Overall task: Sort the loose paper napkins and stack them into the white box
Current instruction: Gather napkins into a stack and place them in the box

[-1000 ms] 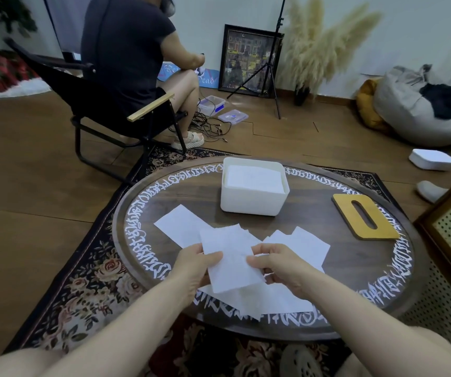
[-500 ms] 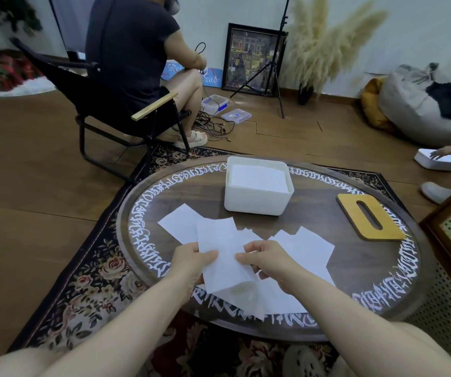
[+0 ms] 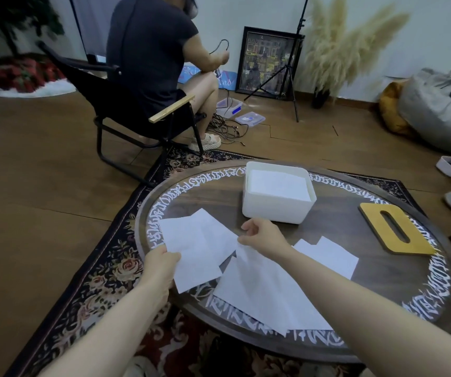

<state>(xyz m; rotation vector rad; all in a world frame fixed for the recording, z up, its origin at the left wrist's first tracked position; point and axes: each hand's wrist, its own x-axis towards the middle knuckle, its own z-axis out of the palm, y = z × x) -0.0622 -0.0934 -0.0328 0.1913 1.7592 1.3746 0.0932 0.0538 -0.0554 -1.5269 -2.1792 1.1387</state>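
L hand (image 3: 161, 263) pinches the near-left edge of a white napkin (image 3: 197, 248), held just above the round table (image 3: 336, 232). R hand (image 3: 264, 235) w/ fingers curled pinches that napkin's right edge. More loose napkins (image 3: 268, 292) lie overlapped on the near side of the table, under R forearm. White box (image 3: 273, 210) sits past the hands, napkins stacked inside. Yellow slotted lid (image 3: 374, 227) flat to the right.

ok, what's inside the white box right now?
The white box holds a flat stack of napkins, white top sheet lying just below the rim. How many sheets lie under it, and the box floor, are covered. No hand is in it.
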